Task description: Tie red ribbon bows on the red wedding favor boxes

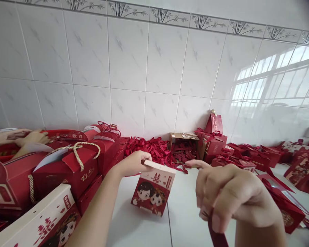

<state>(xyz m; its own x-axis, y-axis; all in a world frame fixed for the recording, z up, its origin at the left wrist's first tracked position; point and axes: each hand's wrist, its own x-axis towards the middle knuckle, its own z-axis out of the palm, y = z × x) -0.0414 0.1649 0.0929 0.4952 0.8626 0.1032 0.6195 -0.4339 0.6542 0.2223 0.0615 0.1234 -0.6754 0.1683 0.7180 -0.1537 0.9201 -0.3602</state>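
Observation:
My left hand (pixel 135 163) grips a small red and cream gift box (pixel 153 190) at its upper left edge, with most of the fingers hidden behind it. The box is tilted over the white tabletop, and its front shows two cartoon figures and a red double-happiness character. Nearer to me on the right, my right hand (pixel 234 192) is closed, pinching a dark red ribbon (pixel 217 235) between thumb and fingers. The ribbon's lower end runs out of the picture. Behind the held box lies a heap of loose red ribbons (pixel 151 147).
Red gift boxes with rope handles (pixel 69 168) crowd the left, beside a larger cream-topped box (pixel 41 223). Another person's hands (pixel 28 139) work at far left. An open cardboard box (pixel 184 145) holds dark red pieces. Finished-looking red boxes (pixel 216 144) line the right.

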